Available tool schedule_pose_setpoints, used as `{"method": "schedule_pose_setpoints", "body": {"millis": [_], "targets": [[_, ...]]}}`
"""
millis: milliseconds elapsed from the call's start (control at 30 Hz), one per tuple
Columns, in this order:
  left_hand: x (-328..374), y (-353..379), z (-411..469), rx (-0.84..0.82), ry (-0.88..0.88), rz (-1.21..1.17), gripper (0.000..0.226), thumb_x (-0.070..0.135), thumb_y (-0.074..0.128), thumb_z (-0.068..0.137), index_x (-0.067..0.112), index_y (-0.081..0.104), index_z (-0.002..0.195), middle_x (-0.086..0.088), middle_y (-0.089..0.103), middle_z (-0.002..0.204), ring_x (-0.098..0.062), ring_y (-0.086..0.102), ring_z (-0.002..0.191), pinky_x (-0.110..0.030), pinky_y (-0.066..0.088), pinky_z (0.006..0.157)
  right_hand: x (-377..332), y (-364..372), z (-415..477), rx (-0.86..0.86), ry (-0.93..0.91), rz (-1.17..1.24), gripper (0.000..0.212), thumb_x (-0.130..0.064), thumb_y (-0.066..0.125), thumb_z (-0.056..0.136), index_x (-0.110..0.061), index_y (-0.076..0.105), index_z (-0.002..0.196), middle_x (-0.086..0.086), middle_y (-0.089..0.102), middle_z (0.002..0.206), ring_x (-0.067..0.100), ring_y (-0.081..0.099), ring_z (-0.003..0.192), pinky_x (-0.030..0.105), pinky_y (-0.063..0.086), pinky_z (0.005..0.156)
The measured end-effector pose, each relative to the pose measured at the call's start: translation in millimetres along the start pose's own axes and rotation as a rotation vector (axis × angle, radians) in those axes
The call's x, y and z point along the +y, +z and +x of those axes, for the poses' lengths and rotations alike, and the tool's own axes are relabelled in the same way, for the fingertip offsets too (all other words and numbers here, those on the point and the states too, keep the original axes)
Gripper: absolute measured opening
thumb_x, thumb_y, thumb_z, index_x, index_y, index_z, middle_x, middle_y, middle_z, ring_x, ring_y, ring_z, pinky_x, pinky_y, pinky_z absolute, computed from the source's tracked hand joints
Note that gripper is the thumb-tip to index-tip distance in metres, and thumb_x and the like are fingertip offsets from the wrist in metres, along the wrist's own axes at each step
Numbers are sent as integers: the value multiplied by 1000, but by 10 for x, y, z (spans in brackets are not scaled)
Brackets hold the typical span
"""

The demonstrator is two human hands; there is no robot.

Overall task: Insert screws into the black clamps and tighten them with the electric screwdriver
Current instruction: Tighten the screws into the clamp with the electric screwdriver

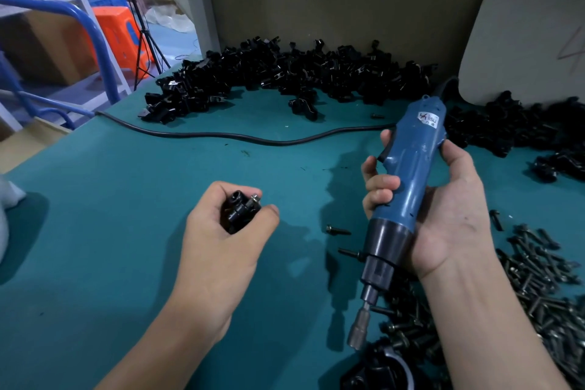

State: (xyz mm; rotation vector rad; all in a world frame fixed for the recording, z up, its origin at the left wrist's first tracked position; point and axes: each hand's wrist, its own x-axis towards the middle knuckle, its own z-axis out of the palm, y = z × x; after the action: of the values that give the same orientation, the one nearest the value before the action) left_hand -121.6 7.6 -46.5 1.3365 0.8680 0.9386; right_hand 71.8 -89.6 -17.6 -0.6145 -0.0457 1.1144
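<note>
Over the green mat (126, 199), the left hand (221, 231) grips a screw-fitted clamp (240, 212), the right hand (443, 209) clasps the screwdriver (408, 168) (apparently many clamps in the pile (269, 73) remain).

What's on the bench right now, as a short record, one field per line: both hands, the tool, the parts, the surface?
left hand: grips a black clamp, a screw sticking out of it
right hand: grips the blue electric screwdriver, tilted, tip down
bit: apart from the clamp
clamp pile: along the back wall
loose screws: heaped at the right
cable: black, lying across the green table
</note>
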Motion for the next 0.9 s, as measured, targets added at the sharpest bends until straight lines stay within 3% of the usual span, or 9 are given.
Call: {"method": "schedule_pose_setpoints", "body": {"millis": [267,533,700,833,900], "targets": [[-7,-1,1,4,-5,19,25,36,76,70,33,67,92,6,62,78,-8,52,71,-14,46,60,8,-31,10,-13,32,45,55,-66,57,84,-24,76,113,5,58,103,10,50,51,24,47,46],[-13,-11,-10,-1,6,27,20,21,83,83,31,68,89,5,61,77,-8,52,69,-11,44,57,-7,-13,-4,17,7,3,60,-74,57,83,-25,78,109,4,56,95,9,48,48,24,46,44],[-6,7,-15,-11,20,39,20,14,80,85,29,66,85,15,58,68,-2,47,60,-11,41,50,-7,0,-13,7,9,17,61,-76,56,82,-26,77,110,3,55,94,8,47,46,22,46,43],[22,27,-37,-38,54,82,18,24,78,71,28,64,82,13,61,68,-4,48,57,-13,40,47,2,26,-12,11,-11,77,73,-82,55,80,-19,76,112,5,56,94,7,48,49,22,47,45],[21,32,-49,-56,73,125,19,25,74,67,26,64,84,7,66,72,-7,51,58,-15,42,48,-3,61,-8,26,-29,105,74,-78,65,76,-12,72,111,5,56,94,7,49,53,22,48,48]]}}
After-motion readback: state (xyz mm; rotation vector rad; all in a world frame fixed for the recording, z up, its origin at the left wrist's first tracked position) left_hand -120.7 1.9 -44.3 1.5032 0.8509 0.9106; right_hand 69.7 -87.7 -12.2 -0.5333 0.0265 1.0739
